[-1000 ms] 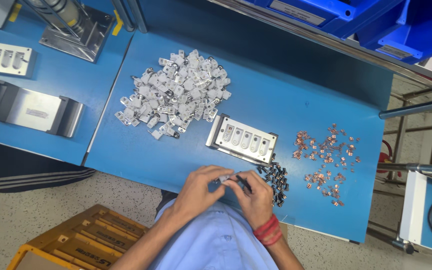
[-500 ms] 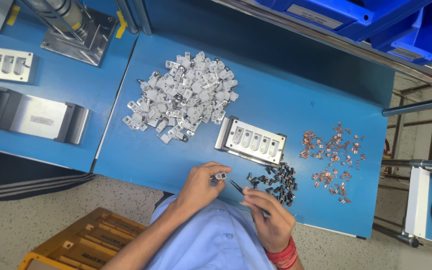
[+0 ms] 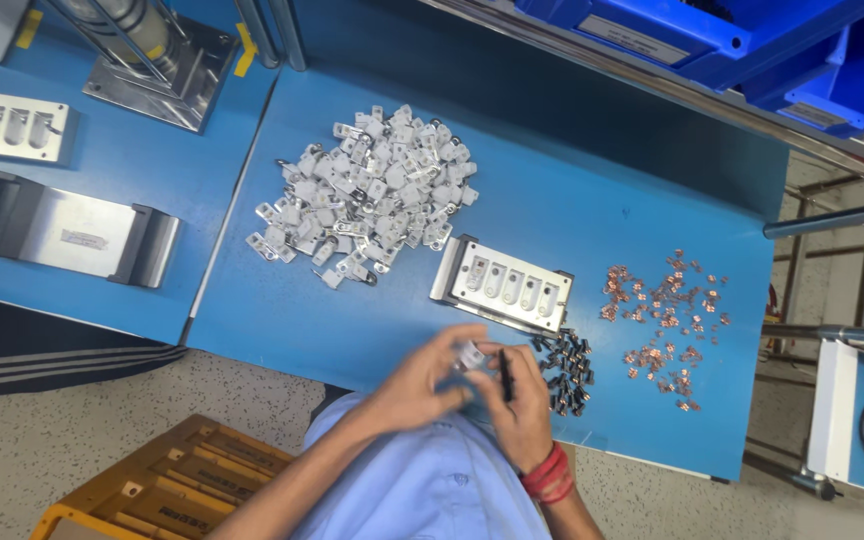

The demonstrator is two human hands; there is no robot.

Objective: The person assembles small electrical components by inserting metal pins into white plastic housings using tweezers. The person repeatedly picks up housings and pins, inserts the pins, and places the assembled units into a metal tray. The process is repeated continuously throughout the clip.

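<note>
— Item one, the grips?

— Left hand (image 3: 422, 385): grip closed on one small white part (image 3: 470, 355), pale and blocky, pinched at the fingertips just above the tabletop's near edge. Right hand (image 3: 522, 405): grip clenched on one thin black tool (image 3: 504, 375), slender and rod-like, its tip close beside the white part. Red band on the right wrist.

— Nearest stock?

— One heap of small black parts (image 3: 567, 368), dark and slightly glossy, just right of the hands; too small and crowded to count. Just behind the hands, one metal fixture block (image 3: 507, 288), flat, rectangular, brushed silver, with five rounded pockets in a row.

— Further out?

— One large heap of white and silver parts (image 3: 367, 195), pale blocky bodies with bright metal tabs, several dozen at least, piled loosely. To the right, one loose scatter of copper pieces (image 3: 662, 315), thin, reddish and shiny — count uncertain, well apart from the white heap.

— Surface?

— Blue tabletop (image 3: 652, 190), smooth and matte. On the neighbouring blue surface to the left: one folded metal bracket (image 3: 72, 232), one more pocketed metal block (image 3: 12, 125), one steel press base (image 3: 157, 65). Blue plastic bins (image 3: 712, 35) above; one yellow pallet (image 3: 167, 485) on the speckled floor.
</note>
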